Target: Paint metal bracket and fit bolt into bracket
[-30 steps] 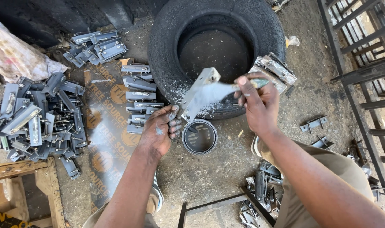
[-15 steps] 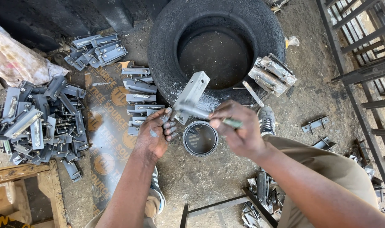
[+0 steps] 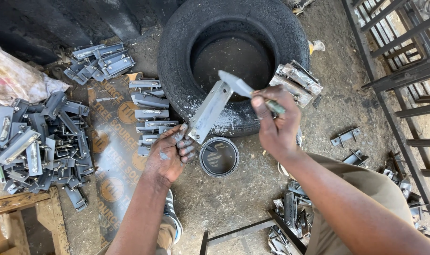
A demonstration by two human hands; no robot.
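My left hand [image 3: 170,153] grips the lower end of a long grey metal bracket [image 3: 210,111], which tilts up toward the tyre. My right hand [image 3: 274,125] holds a paintbrush [image 3: 243,87] whose silver-coated bristles rest on the bracket's upper end. Just below the bracket, a small round tin of silver paint [image 3: 219,157] stands on the ground between my hands. My fingers on the left hand are smeared with silver.
A black tyre [image 3: 177,56] lies flat behind the tin, with metal pieces [image 3: 297,80] on its right rim. Painted brackets [image 3: 149,111] lie in a row on brown cardboard [image 3: 113,141]. A heap of metal parts [image 3: 35,141] sits left, a metal grille [image 3: 404,61] right.
The brush moved from low beside the tin up to the bracket's top end. The bracket has turned and now tilts longer toward the tyre; my left hand stays at its base.
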